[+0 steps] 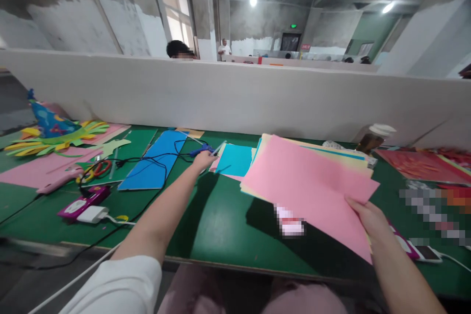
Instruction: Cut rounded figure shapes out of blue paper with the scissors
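Note:
My right hand [368,213] grips the right edge of a stack of coloured sheets, its thumb on the pink paper [298,176] on top. Yellow and blue edges show beneath the pink, and the stack is tilted up off the table. My left hand [204,161] reaches far forward, its fingers closed around a small blue glue gun [198,151]. A clear glue stick [220,148] sticks out beside the fingers. Just right of that hand, a teal sheet [235,159] lies over some pink paper.
A blue board [154,162] lies left, crossed by black cables. Further left are scissors [99,169], a pink glue gun [61,180], a purple power strip [84,204] and a paper-fringed party hat [55,120]. A lidded bottle [375,138] stands back right, before a white partition [235,95].

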The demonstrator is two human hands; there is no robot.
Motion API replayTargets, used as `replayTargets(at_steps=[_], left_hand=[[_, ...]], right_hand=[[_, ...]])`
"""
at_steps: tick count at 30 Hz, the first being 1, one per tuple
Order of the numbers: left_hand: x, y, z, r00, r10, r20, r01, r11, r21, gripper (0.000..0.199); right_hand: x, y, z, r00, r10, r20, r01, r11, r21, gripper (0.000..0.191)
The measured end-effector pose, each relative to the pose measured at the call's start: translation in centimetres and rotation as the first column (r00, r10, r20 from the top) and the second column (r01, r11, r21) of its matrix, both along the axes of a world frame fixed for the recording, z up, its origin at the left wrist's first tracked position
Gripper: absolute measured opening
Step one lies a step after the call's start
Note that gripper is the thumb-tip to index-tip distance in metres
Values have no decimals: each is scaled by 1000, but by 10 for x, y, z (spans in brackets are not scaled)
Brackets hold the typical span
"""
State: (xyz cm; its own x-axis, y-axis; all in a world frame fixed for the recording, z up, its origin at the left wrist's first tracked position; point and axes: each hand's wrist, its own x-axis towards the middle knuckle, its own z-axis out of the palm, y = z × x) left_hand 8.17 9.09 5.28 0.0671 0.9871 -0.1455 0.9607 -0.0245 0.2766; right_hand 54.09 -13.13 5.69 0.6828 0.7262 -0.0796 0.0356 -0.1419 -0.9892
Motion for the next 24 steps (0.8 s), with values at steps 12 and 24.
replayTargets(at_steps=[12, 24], left_hand=[[89, -11, -38, 785, -584, -204, 577, 810, -98, 93], [80, 9, -20, 853, -516, -73, 513, 857, -59, 37]], right_hand=[[26, 15, 19, 883, -272, -383, 339, 934, 116, 26], [25, 26, -11, 919, -228, -322, 270, 958, 92, 25]])
